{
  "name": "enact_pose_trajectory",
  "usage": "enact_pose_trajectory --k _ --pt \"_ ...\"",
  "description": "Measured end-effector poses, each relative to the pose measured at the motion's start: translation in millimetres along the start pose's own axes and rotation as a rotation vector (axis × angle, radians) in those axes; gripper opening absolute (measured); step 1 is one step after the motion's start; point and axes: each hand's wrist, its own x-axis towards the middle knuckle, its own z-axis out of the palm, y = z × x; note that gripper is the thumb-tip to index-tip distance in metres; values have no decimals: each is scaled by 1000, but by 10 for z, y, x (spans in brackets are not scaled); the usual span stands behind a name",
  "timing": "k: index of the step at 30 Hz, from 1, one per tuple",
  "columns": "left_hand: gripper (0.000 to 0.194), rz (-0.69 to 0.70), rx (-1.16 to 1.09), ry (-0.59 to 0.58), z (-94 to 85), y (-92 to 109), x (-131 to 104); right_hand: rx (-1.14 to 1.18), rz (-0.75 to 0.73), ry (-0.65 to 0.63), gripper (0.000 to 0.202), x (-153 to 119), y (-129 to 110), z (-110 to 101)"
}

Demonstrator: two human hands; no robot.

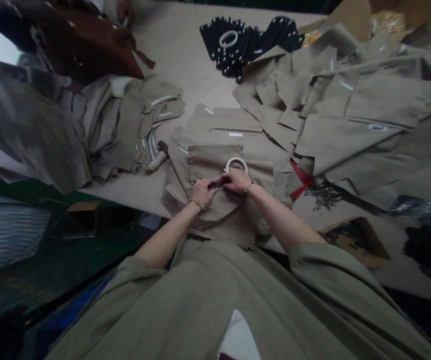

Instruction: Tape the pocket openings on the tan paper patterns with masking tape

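Observation:
Khaki cloth pieces (215,155) lie layered at the table's front edge. My left hand (202,193) rests low on them, its fingers pinched at a small dark item too small to name. Close to its right, my right hand (237,180) is closed at the same spot, with thumb and fingertips together. A white tape roll (237,163) sits at the back of my right hand, around or against its fingers; which one I cannot tell. A tool with a dark head and pale handle (157,162) lies left of the cloth.
Khaki garments are heaped at left (50,125) and right (380,100). Behind are dark dotted strips (249,45) with another tape roll (228,39). Metal pieces (325,195) and an open box (358,240) lie right. A person's hand (125,11) shows near a brown bag (87,42).

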Motion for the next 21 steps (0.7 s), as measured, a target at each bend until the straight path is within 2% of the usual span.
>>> enact_pose_trajectory --k 4,7,12,16,21 --pt "20 -21 -4 -46 -70 -46 -8 44 54 7 30 22 -33 -8" --pt "21 19 70 -116 -148 -69 40 53 132 12 30 78 -95 7" --pt "15 102 166 -284 -370 -70 338 19 206 10 28 153 -182 32" --pt "23 -33 169 -391 -496 42 629 4 195 23 28 133 -194 35" --pt "30 -177 233 -533 -496 271 805 -35 143 34 32 86 -187 39"
